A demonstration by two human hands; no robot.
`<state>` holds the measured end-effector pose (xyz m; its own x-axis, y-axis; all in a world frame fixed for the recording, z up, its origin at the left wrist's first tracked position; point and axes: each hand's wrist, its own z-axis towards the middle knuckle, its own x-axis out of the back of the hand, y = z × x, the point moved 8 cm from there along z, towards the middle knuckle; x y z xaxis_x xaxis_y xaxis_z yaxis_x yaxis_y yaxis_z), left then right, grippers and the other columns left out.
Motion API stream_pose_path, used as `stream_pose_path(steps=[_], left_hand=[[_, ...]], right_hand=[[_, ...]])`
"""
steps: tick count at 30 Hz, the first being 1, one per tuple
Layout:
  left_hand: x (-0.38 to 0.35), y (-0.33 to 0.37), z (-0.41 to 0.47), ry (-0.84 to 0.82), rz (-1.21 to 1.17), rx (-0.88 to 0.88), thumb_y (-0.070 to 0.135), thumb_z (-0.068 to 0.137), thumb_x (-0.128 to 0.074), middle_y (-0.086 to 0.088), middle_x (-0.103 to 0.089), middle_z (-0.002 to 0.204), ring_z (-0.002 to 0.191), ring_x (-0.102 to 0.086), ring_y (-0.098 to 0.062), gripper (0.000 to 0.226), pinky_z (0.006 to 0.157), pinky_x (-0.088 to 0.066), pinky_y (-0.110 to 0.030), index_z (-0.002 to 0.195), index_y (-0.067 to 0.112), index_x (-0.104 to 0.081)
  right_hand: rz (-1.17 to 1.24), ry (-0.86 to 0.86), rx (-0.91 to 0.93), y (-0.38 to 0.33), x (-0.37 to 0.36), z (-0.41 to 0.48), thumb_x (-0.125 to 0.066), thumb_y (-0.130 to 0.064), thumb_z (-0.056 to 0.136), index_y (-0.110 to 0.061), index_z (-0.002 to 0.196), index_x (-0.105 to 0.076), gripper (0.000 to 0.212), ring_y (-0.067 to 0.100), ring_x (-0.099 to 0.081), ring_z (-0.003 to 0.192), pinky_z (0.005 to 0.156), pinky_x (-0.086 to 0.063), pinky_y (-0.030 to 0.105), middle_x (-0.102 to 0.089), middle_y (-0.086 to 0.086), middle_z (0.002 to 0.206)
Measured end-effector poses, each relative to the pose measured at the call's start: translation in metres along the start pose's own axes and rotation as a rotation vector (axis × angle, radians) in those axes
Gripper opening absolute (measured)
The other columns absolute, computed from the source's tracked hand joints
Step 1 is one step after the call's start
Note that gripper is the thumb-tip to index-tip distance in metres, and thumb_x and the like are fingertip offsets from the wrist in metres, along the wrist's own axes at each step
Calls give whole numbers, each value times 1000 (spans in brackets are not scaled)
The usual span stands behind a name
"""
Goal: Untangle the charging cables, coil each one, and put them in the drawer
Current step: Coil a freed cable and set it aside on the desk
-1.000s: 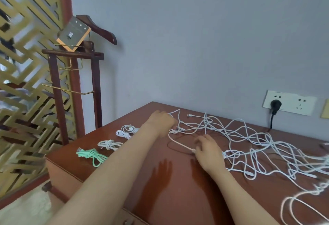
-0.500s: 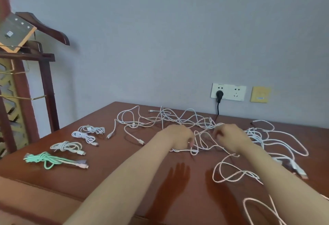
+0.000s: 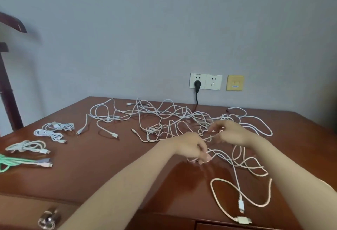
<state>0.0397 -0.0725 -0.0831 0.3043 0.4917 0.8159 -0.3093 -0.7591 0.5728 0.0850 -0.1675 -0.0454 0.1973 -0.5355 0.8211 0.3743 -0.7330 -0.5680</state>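
Note:
A tangle of white charging cables (image 3: 169, 118) sprawls across the middle and right of the brown wooden cabinet top (image 3: 102, 158). My left hand (image 3: 193, 147) pinches a white strand at the tangle's near edge, fingers curled down. My right hand (image 3: 229, 133) hovers just right of it with curled fingers pinching another strand. One loose loop with white plugs (image 3: 240, 206) hangs near the front edge. At the left lie coiled cables: two white ones (image 3: 54, 129), another white one (image 3: 27, 147) and a green one (image 3: 16, 162).
A drawer front with a metal knob (image 3: 47, 219) shows at the bottom left. On the grey wall sit a white socket panel with a black plug (image 3: 197, 84) and a yellow plate (image 3: 235, 82). A dark wooden stand (image 3: 7, 84) rises at the far left.
The view swung right and the stand slid almost out of frame. Both hands moved from the tangle's left part to its right part and now pinch strands there.

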Motion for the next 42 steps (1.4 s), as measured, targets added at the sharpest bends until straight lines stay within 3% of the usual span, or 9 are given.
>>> stream_pose_path(steps=[6, 12, 15, 23, 26, 29, 32, 35, 42], left_hand=[[33, -30, 1, 326, -141, 145, 23, 87, -66, -1, -53, 51, 32, -46, 0, 21, 36, -37, -11, 74, 6, -65], [26, -40, 11, 337, -111, 187, 21, 77, -76, -6, -59, 57, 48, -54, -16, 15, 56, -50, -21, 83, 11, -67], [21, -36, 14, 353, -71, 174, 22, 72, -79, -4, -63, 68, 60, -56, -19, 20, 63, -47, -25, 85, 13, -67], [37, -29, 9, 494, 92, 122, 31, 71, -79, -5, -54, 119, 111, -52, -22, 53, 90, -39, -29, 119, 20, -58], [50, -21, -1, 686, 201, 88, 31, 75, -75, -5, -46, 116, 113, -44, -23, 47, 96, -34, -31, 115, 16, -55], [62, -8, -16, 928, 182, 5, 23, 80, -71, 0, -44, 96, 95, -45, -20, 29, 77, -29, -24, 94, 12, -49], [50, -3, -4, 746, -31, -34, 30, 88, -61, 6, -50, 77, 72, -48, -11, 21, 66, -31, -27, 86, 17, -46], [26, -15, 15, 508, -82, 4, 31, 98, -44, 1, -58, 87, 82, -52, -15, 18, 73, -37, -28, 101, 15, -52], [10, -52, 27, 587, -318, 81, 26, 98, -45, 5, -55, 85, 82, -50, -12, 8, 76, -35, -27, 90, 23, -48]], right_hand=[[121, 32, 44, -3, 7, -9, -65, -5, 76, -21, 78, -58, 18, 15, -49, 70, 59, -35, 22, -53, 0, 80], [-315, -725, -117, 1, -49, -54, -73, -33, 77, -26, 85, -64, 14, 8, -45, 55, 51, -34, 17, -57, -9, 69], [-464, -779, -144, 7, -61, -57, -77, -29, 74, -23, 71, -63, 15, 7, -47, 51, 47, -32, 18, -57, -11, 57], [-334, -501, -153, 13, -50, -35, -61, -9, 80, -5, 83, -66, 7, 2, -55, 39, 40, -37, 13, -62, 0, 60], [-202, -335, -126, 17, -44, -25, -57, -7, 81, -7, 77, -61, 7, 5, -55, 39, 39, -40, 14, -62, 1, 59], [0, -127, -83, 17, -33, -15, -57, -3, 82, -12, 81, -58, 9, 6, -52, 40, 37, -41, 16, -61, 3, 61], [247, 57, -16, 12, -23, -7, -53, 0, 86, -11, 92, -61, 14, 8, -52, 48, 39, -44, 17, -60, 2, 65], [486, 230, 3, 12, -15, -1, -49, 1, 89, -7, 98, -62, 18, 6, -54, 42, 41, -50, 21, -57, 6, 66], [828, 297, 15, 17, -40, 7, -31, 5, 95, -14, 86, -51, 29, 12, -52, 36, 38, -49, 25, -48, 8, 77]])
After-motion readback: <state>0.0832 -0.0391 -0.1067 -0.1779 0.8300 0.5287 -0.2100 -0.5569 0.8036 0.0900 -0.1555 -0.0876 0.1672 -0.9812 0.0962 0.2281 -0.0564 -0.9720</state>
